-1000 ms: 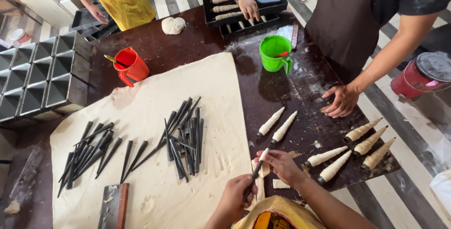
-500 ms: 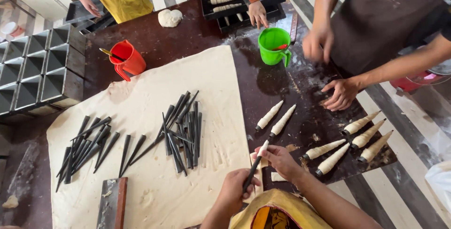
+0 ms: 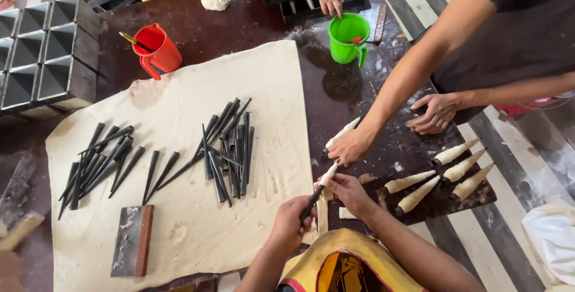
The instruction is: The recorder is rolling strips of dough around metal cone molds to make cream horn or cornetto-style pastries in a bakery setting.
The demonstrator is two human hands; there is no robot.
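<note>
while gripped low on its dark shaft by the closed left hand (image 3: 291,223), slim black metal cone mould (image 3: 317,191) tilted up and to the right, pale dough wound round its upper tip. right hand (image 3: 349,191) just beside that tip, fingers pinched on the dough end, so the mould running between both hands, above the near edge of the dark brown table (image 3: 251,16). strip of pale dough (image 3: 322,215) hanging under the mould, between the hands. directly beyond, a co-worker's hand (image 3: 350,146) closed round another dough-wrapped cone (image 3: 342,133), and that person's other hand (image 3: 437,113) pressed flat on the table further right. five finished dough cones (image 3: 437,175) lying in a loose group right of the right hand. to the left, on a wide sheet of rolled cream dough (image 3: 191,106), a heap of bare black cone moulds (image 3: 227,148) near the left hand, and a second heap (image 3: 99,163) well apart. green plastic jug (image 3: 349,37) and red plastic jug (image 3: 157,49) at the far side.
</note>
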